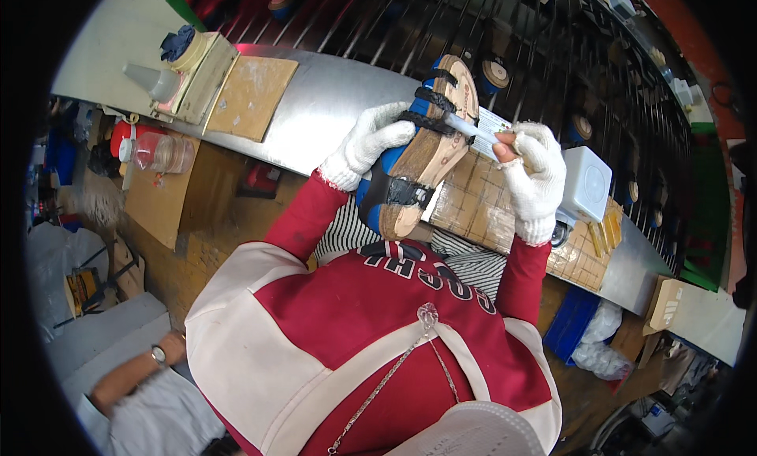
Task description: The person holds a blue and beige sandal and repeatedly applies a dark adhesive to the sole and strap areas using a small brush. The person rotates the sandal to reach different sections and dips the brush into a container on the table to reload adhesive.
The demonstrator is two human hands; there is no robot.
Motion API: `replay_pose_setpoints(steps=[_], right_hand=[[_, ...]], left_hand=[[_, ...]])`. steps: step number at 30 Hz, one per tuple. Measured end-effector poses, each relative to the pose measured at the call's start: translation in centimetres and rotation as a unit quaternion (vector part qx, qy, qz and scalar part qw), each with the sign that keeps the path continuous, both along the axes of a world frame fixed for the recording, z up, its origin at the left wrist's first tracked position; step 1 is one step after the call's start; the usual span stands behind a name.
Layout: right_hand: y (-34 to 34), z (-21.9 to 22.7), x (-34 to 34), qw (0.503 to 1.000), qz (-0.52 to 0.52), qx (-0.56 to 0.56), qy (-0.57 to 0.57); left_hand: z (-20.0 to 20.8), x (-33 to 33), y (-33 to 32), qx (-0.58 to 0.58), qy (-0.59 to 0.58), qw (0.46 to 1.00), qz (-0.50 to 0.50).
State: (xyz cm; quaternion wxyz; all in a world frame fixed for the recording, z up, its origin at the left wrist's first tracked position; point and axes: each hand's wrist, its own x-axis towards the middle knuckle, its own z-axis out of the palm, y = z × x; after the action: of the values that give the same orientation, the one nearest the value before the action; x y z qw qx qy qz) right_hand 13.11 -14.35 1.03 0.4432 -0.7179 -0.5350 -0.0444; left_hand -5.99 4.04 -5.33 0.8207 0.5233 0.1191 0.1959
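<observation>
My left hand (369, 146), in a white knit glove, is closed on the edge of a sandal (432, 158). The sandal has a tan insole, black straps and a blue last inside, and it is tilted up over the bench. My right hand (535, 172) wears a white glove with bare fingertips at the thumb and finger. Pinched in it is a whitish translucent flat stick (467, 130), whose tip meets the insole beside the black straps. The tip's exact contact is too small to tell. A white printed card (490, 123) lies behind the stick.
Under the sandal lies a tape-wrapped cardboard sheet (481, 208). Right of it are a white cube-shaped device (585, 184) and yellow sticks (605, 234). A rack of metal bars (536, 70) carries more shoes beyond. At left sit a brown board (254, 97) and a nozzled bottle (154, 81). Another person's arm (130, 377) shows lower left.
</observation>
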Motion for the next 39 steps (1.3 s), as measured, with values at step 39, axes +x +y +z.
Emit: replay_pose_setpoints(steps=[39], right_hand=[[15.6, -6.9, 12.0, 0.922, -0.220, -0.252, 0.193]], left_hand=[[-5.1, 8.2, 23.1, -0.589, -0.075, 0.769, 0.237]])
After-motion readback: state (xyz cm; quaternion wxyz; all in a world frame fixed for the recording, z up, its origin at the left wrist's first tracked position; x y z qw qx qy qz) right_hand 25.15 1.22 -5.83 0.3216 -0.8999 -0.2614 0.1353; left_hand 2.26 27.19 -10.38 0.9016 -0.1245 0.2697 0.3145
